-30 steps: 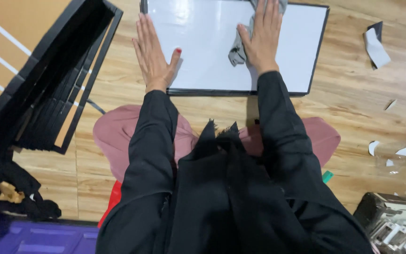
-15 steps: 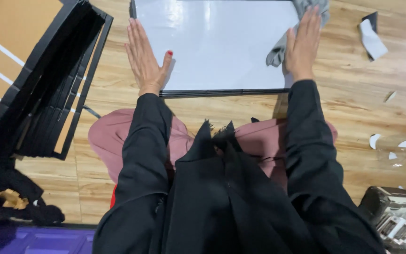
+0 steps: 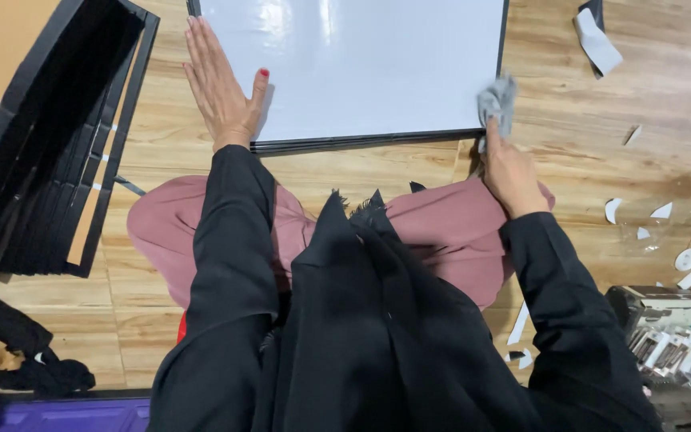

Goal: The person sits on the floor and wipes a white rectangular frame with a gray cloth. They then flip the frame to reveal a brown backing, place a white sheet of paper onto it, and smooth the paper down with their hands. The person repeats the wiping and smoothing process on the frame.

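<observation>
My left hand (image 3: 221, 92) lies flat, fingers spread open, pressing the near left corner of the white board (image 3: 353, 64) — grip on nothing. The board rests on the wooden floor (image 3: 585, 136), just beyond my knees. My right hand (image 3: 509, 172) grips a grey cloth (image 3: 497, 102) at the board's near right corner, against the dark frame. Black frames (image 3: 49, 136) are stacked to the left; white scraps (image 3: 657, 212) are scattered to the right.
</observation>
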